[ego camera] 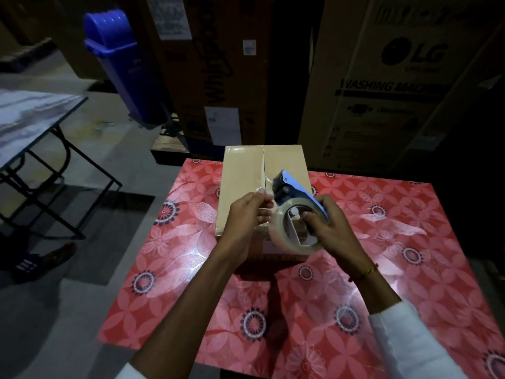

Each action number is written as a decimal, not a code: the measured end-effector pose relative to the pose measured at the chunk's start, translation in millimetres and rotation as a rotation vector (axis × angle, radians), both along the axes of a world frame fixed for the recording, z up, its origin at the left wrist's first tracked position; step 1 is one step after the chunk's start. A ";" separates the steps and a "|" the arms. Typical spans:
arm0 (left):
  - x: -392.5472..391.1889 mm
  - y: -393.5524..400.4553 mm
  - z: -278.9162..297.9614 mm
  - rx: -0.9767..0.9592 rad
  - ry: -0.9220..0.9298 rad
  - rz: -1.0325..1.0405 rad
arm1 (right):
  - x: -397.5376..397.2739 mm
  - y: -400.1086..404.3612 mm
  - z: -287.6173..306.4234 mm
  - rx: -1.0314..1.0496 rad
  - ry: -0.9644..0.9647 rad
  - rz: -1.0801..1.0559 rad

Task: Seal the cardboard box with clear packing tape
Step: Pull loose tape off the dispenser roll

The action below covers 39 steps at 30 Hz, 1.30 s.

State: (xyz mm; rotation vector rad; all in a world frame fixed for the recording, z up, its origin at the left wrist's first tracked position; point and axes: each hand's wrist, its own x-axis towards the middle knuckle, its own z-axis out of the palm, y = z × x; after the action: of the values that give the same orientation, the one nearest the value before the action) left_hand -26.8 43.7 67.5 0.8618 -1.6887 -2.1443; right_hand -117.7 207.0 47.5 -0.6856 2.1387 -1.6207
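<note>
At the far left stands a folding table point(32, 116) on black legs, and behind it a blue bin point(120, 69) leans against tall cartons. Nearer the middle, a desk point(191, 269) covered in a red flowered sheet carries the cardboard box point(243, 187), which sits at the desk's far edge with its two top flaps closed and meeting along a centre seam. The left hand point(246, 217) reaches over the box's near edge, its fingers point(262, 192) pinched narrow on the loose end of the clear tape point(269, 187), right beside the seam. Just to the right, the tape dispenser point(295, 192), blue with a dark head, is tilted above the box top, with a roll of clear tape point(278, 231) mounted on it. The right hand point(330, 225) wraps its fingers around the dispenser's handle, holding it firmly; a thin orange thread circles that wrist. A white sleeve point(410, 343) covers the right forearm. At the far right rises a large carton point(382, 86) printed with "LG" and washing machine lettering.
</note>
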 end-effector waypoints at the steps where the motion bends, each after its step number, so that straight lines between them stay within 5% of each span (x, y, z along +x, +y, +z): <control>1: -0.8 0.5 2.6 0.060 -0.007 -0.019 | 1.6 2.8 -0.6 -0.026 -0.009 0.006; 6: -4.3 0.5 9.4 0.309 -0.065 -0.053 | 6.5 15.7 -4.0 -0.080 0.017 0.036; 15: -11.0 10.7 22.2 0.343 -0.011 -0.040 | 5.3 24.0 -11.1 -0.003 0.171 0.031; 24: -5.1 25.4 32.6 -0.013 -0.075 -0.136 | 5.4 19.1 -17.4 0.153 0.389 0.008; 34: 3.8 6.1 47.8 -0.203 -0.152 -0.263 | 9.8 18.8 -8.7 -0.005 -0.125 0.121; 39: 15.3 -22.2 41.6 0.066 -0.251 -0.373 | 14.6 19.2 -7.0 0.016 -0.197 0.197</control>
State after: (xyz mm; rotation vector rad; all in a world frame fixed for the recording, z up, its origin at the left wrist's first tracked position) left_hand -11.5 21.4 109.2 0.9279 -2.0514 -2.4260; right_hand -103.1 226.2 40.5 -0.6781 1.8805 -1.4987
